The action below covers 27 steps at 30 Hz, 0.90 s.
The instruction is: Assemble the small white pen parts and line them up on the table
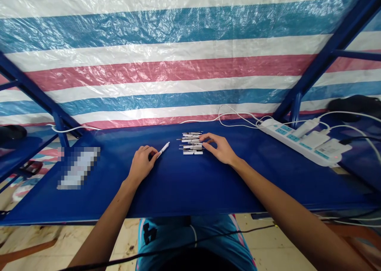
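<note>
Our left hand (141,164) grasps a white pen (164,148) by its end; our released right hand (219,148) lies just beside a stacked row of pens (192,144).

A white power strip (285,138) with plug-in chargers (314,140) lies on the blue tabletop (190,191), below a striped tarpaulin (178,70) and blue steel framing (327,54).

wall: woven plastic tarp (166,36), white, blue and pink stripes; frame: blue steel tubing (329,52), angled struts; furniture: blue-topped table (190,195); power: white power strip (297,144), adapters plugged in, on tabletop's right; floor: stained cream tiles (268,239); light: bright, even
</note>
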Motion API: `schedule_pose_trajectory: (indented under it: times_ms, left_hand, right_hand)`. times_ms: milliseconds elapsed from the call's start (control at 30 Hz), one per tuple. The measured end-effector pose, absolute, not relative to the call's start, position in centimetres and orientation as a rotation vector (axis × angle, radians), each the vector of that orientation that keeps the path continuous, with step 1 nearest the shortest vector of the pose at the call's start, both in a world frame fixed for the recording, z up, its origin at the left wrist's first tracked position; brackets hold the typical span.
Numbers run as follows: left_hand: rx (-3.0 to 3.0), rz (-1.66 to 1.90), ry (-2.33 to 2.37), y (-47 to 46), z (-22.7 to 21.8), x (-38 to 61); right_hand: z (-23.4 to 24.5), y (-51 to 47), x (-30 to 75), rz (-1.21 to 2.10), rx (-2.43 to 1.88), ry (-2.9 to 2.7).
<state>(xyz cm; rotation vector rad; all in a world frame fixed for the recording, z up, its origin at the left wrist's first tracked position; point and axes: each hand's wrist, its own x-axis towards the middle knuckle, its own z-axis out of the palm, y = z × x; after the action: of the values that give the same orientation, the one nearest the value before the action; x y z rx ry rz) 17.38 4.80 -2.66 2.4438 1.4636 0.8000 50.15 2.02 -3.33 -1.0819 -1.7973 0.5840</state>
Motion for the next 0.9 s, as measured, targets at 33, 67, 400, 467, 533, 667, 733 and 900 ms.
schedule_pose_trajectory:
  times_ms: [33,67,400,467,533,667,733,900]
  left_hand:
    - [2.450,0.799,1.456,4.8,-2.7,17.4]
    - [2.456,0.797,1.453,4.7,-2.7,17.5]
    - [2.463,0.867,1.423,4.6,-2.9,17.6]
    - [2.428,0.945,1.408,4.5,-2.8,17.7]
    - [2.372,1.046,1.377,4.3,-2.6,17.8]
    - [2.224,1.222,1.293,3.7,-2.2,18.4]
    - [2.176,1.270,1.274,3.4,-2.0,18.5]
    - [2.150,1.363,1.310,3.3,-1.7,18.7]
  right_hand:
    - [-3.3,2.0,50.1,0.580,-1.080,-1.800]
    - [-3.3,2.0,50.1,0.576,-1.080,-1.802]
    - [-3.1,1.6,49.7,0.482,-1.056,-1.837]
    - [-3.1,1.5,49.6,0.453,-1.058,-1.830]
    - [-2.9,1.5,49.5,0.422,-1.063,-1.821]
    - [-2.6,1.2,49.3,0.380,-1.073,-1.814]
    - [-2.5,1.0,49.1,0.371,-1.079,-1.815]
    - [-2.2,0.6,48.7,0.369,-1.075,-1.806]
